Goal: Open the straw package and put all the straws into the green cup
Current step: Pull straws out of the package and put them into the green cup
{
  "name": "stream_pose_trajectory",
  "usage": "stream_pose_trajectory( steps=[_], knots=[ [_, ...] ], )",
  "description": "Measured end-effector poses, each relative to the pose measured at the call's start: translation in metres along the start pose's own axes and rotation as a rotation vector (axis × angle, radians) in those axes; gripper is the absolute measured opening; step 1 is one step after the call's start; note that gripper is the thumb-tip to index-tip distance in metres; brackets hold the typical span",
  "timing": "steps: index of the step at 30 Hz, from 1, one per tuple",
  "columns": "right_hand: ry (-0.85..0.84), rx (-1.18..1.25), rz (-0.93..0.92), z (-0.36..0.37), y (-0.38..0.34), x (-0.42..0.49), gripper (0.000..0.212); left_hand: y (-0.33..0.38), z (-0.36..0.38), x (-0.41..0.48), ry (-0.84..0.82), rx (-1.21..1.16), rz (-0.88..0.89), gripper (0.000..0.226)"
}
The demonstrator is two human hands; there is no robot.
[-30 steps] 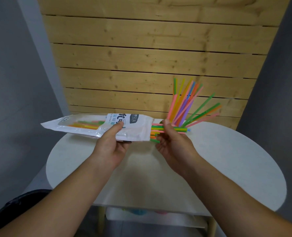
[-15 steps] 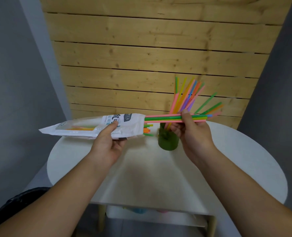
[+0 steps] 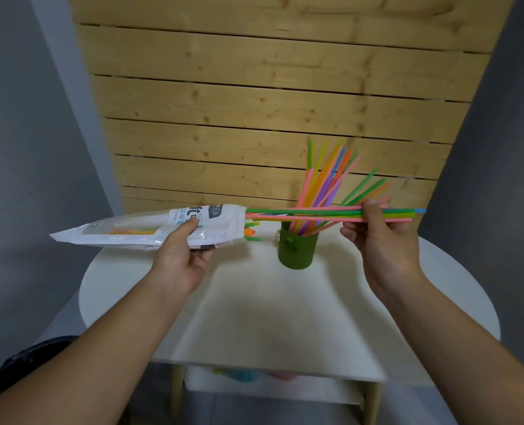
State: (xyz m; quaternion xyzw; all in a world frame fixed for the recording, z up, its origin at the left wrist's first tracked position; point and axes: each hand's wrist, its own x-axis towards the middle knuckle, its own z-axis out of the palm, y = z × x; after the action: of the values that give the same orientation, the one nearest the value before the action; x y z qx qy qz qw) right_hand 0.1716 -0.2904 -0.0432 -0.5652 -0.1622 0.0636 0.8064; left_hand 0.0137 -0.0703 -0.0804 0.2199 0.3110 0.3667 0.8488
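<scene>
My left hand grips the white straw package and holds it level above the table's left side, its open end pointing right. A few short straw ends stick out of that opening. My right hand pinches a bundle of several coloured straws that lies horizontal, its left tips still just inside the package mouth. Below the bundle the green cup stands upright on the table with several straws fanned out of it.
A white oval table carries the cup, with a lower shelf holding coloured items. A wooden slat wall rises behind, and grey walls stand on both sides.
My right hand has drawn the bundle of straws rightward, nearly out of the package. The package has stayed in my left hand, and the green cup has come into view.
</scene>
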Motion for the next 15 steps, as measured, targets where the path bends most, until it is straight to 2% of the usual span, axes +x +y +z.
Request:
stream_pose_trajectory(
  steps=[5,9,15],
  knots=[
    [0.046,-0.043,-0.019,-0.017,0.000,0.005,0.017,-0.001,-0.001,0.002,0.016,0.010,0.007,0.016],
    [0.119,-0.095,-0.052,-0.031,-0.002,0.009,0.029,-0.004,0.000,0.001,0.012,0.019,0.004,0.019],
    [0.210,-0.192,-0.154,-0.045,-0.009,0.008,0.018,-0.015,0.007,-0.002,-0.005,0.032,-0.013,0.019]
  ],
)
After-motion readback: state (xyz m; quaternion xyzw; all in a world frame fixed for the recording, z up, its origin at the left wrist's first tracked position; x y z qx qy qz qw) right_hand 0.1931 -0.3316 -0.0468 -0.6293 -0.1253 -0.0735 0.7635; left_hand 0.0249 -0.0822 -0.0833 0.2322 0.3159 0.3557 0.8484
